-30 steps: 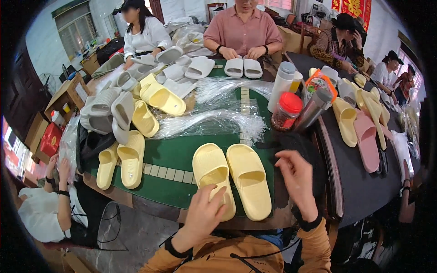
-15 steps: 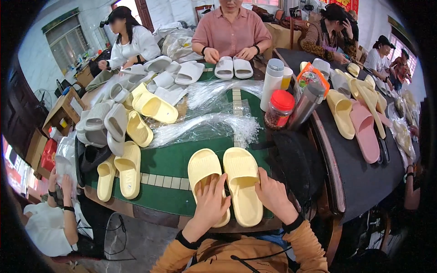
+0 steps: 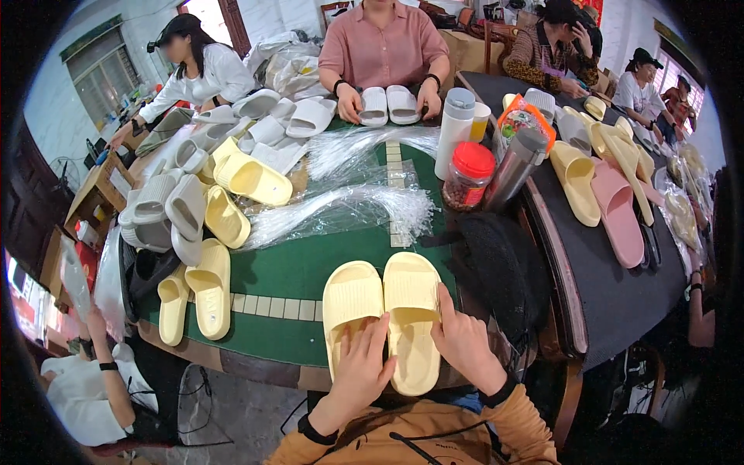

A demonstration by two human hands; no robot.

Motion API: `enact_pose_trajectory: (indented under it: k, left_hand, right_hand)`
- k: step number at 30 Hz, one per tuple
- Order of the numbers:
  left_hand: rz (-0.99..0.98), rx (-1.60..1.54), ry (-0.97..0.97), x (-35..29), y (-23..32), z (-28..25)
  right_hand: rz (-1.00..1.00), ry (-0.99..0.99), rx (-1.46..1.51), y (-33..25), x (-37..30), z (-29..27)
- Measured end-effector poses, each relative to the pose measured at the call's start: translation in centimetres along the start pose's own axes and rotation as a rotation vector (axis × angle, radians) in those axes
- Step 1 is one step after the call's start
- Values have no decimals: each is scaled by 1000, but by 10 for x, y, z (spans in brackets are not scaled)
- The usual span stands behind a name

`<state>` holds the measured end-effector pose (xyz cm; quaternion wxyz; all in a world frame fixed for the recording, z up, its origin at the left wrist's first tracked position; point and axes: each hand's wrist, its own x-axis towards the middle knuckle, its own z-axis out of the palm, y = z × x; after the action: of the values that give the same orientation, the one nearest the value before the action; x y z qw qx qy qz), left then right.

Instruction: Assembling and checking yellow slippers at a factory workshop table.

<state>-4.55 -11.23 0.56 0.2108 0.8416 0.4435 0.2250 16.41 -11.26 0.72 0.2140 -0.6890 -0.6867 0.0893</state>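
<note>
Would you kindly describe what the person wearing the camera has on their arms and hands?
Both forearms wear mustard-orange long sleeves. A black band circles each wrist, at the left hand and the right hand. The hands themselves are bare: no gloves.

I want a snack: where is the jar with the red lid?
The red-lidded jar stands right of centre on the green table, between the white bottle and the grey flask.

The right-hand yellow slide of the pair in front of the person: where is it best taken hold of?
Probably at the heel end of the right yellow slide. It lies flat, sole down, strap pointing away, with its inner edge tight against the left yellow slide. The right hand already rests on its outer heel edge, so a grip from the outer right side looks easiest.
</note>
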Motion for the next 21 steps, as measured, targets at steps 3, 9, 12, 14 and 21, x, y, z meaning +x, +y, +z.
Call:
enact_pose_trajectory:
  k: [3,9,12,14,21]
  left_hand:
    - [132,240,37,-2,4,18]
    - [86,214,20,-2,1,26]
    - [79,197,26,-4,4,29]
    - [80,202,26,-8,7,31]
    - [79,182,-8,-8,10,33]
  right_hand:
    - [-6,-5,20,6,1,3]
    - [-18,15,351,15,8,-28]
    - [-108,164,529,12,18,-44]
    - [-187,310,569,1,24,-56]
    - [-311,361,519,-20,63,-89]
